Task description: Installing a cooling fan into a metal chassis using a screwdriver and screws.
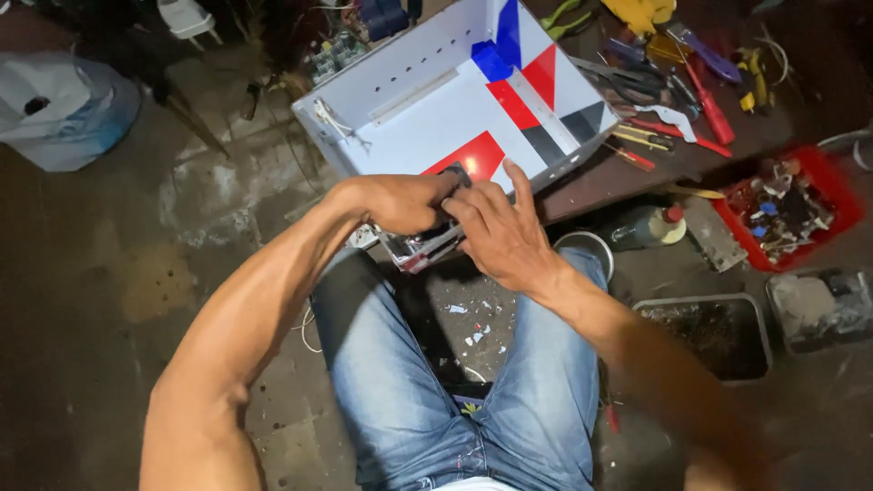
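Both my hands meet on a small dark part at the near edge of the white metal case [427,100]: my left hand [405,202] is fisted around it, my right hand [498,232] pinches it with the fingers half spread; what the part is, I cannot tell. The case carries red, blue and grey panels. At three o'clock, a red tray [832,195] holds mixed scraps. At four o'clock, a grey tub [705,302] holds dark debris.
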